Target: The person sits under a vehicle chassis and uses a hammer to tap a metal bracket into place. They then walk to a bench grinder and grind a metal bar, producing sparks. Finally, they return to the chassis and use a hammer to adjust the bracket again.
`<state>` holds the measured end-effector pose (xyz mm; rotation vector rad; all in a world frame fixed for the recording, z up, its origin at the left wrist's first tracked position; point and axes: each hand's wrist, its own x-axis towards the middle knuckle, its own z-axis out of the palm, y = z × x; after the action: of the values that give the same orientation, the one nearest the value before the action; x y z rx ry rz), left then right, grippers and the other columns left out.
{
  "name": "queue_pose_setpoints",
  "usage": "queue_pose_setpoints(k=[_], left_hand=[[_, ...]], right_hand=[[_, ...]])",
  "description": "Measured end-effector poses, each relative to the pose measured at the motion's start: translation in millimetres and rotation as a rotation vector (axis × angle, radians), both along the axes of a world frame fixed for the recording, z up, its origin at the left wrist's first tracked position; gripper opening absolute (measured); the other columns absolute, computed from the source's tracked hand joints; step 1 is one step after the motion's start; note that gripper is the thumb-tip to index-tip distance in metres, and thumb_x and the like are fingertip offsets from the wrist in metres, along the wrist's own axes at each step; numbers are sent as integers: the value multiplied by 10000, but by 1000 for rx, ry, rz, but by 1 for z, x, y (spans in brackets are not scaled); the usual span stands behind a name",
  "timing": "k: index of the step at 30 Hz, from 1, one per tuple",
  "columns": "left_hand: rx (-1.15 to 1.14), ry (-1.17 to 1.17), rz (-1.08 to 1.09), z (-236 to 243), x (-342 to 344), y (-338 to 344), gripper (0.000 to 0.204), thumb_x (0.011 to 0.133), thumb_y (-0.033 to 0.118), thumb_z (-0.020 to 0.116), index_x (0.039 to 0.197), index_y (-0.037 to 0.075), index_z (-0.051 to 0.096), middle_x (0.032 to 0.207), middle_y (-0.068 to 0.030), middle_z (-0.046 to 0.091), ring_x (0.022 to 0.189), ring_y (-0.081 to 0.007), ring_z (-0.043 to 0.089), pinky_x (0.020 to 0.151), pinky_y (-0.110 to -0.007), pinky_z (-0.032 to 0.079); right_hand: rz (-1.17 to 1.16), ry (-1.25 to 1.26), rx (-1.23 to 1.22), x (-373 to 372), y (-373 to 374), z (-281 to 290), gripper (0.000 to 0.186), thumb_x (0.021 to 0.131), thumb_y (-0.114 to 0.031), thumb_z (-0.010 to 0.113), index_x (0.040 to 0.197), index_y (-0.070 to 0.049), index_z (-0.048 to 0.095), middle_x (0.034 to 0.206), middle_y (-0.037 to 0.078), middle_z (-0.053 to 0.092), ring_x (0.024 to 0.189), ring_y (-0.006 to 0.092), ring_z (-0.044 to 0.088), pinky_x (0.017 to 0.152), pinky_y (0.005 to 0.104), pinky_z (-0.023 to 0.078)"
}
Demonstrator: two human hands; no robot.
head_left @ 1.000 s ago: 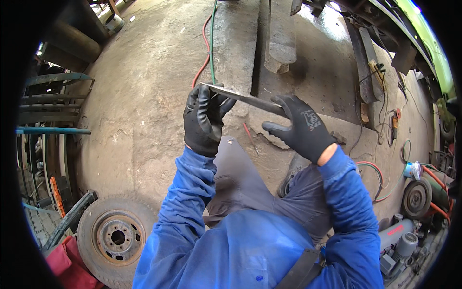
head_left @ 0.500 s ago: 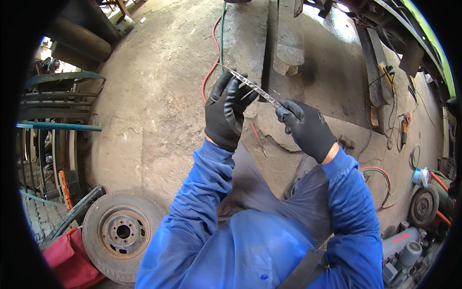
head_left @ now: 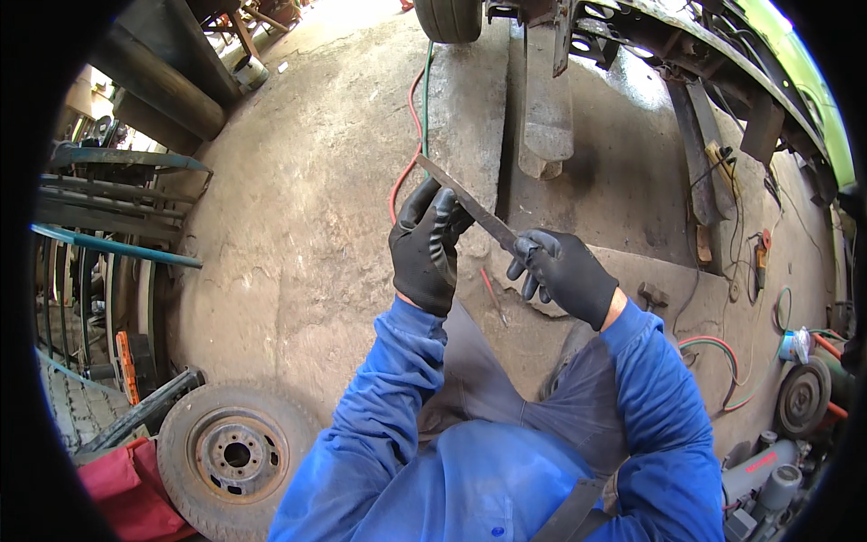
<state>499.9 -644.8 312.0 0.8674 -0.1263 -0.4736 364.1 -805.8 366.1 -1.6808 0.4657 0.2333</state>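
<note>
Grips flat metal bar (head_left: 479,213) in right hand (head_left: 571,278) with closed fingers (head_left: 539,253); curls left hand (head_left: 424,259) near far end; cannot tell if gripping.

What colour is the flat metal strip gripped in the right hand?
The flat metal strip is dull dark grey, best seen in the head view.

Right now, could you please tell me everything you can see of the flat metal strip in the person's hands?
The strip is long, narrow and flat, dull grey-brown, apparently metal, tapering toward its far-left tip. It slants in the air, near end gripped by the gloved right hand; the gloved left hand seems to touch it farther along. The gripped end is hidden.
</note>
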Motion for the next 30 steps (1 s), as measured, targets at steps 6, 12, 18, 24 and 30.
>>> queue_pose_setpoints(k=[6,12,18,24,30], left_hand=[[-6,-40,8,-2,0,2,369,1060,172,661,1386,20,579,1124,-93,726,1020,-210,734,926,-399,602],[57,-46,130,1,18,7,303,1088,268,628,1305,59,658,966,-30,687,866,-157,702,811,-354,617],[69,-47,77,2,42,17,311,1107,344,578,1090,58,701,885,-42,687,836,-182,726,825,-382,644],[2,65,-41,-5,47,2,323,1104,394,566,1030,104,687,906,-31,706,870,-221,727,886,-442,624],[0,-45,-237,19,21,-39,386,1111,411,541,1269,74,645,1079,-98,718,963,-262,727,945,-466,597]], right_hand=[[4,36,44,-2,0,-3,364,1109,-352,486,1149,-35,659,938,72,735,658,131,660,589,290,522],[19,-21,-76,-4,0,-6,307,1070,-283,538,1095,-12,679,851,69,714,699,139,656,680,325,529],[8,-109,-10,-11,-6,7,373,1041,-259,620,1324,-18,661,887,17,704,709,94,627,665,272,511],[-238,-394,362,-26,-22,32,524,1047,-317,671,1389,73,597,1047,112,728,817,137,702,748,319,589],[-386,-856,-829,-17,-71,76,290,1085,-153,590,1306,26,649,977,128,734,814,177,724,727,313,598]])
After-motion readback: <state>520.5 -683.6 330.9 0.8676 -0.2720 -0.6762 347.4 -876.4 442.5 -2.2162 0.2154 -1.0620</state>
